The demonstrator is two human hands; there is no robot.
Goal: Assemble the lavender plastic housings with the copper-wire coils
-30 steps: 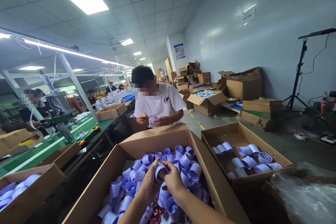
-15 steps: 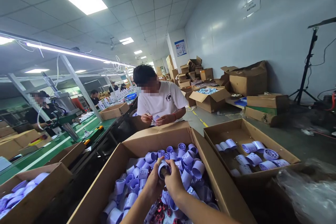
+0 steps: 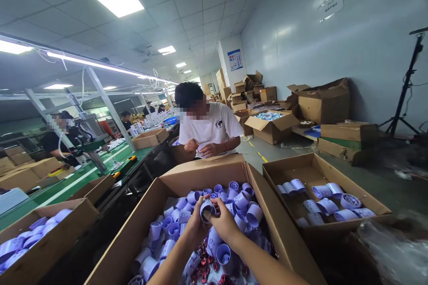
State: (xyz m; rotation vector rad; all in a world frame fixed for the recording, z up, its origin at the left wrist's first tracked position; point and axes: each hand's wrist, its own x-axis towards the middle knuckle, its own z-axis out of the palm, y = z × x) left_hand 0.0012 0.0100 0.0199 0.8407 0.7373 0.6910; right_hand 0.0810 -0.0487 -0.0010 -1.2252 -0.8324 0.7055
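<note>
Both my hands hold one purple plastic cup-shaped part (image 3: 207,207) above a large cardboard box (image 3: 115,249). Its open end faces me. My left hand (image 3: 196,222) wraps round its left side, and my right hand (image 3: 223,219) grips the right side, with the thumb at the rim. Whether anything small is in my right fingers cannot be seen. Beneath my hands, many similar purple parts (image 3: 224,254) fill the box, some upright and some on their sides. Small shiny dark-red pieces (image 3: 204,267) lie among them, close below my wrists.
A shallow cardboard tray (image 3: 277,173) with purple parts stands at the right, beside clear plastic film (image 3: 391,245). Another box (image 3: 63,236) of purple pieces is at the left. Across from me sits a co-worker (image 3: 214,124) in a white shirt. A green conveyor (image 3: 113,160) runs along the left.
The view has shifted slightly, so the scene sits a little further right. My right fingers have moved over the purple part's upper right side, and its opening is turned a little.
</note>
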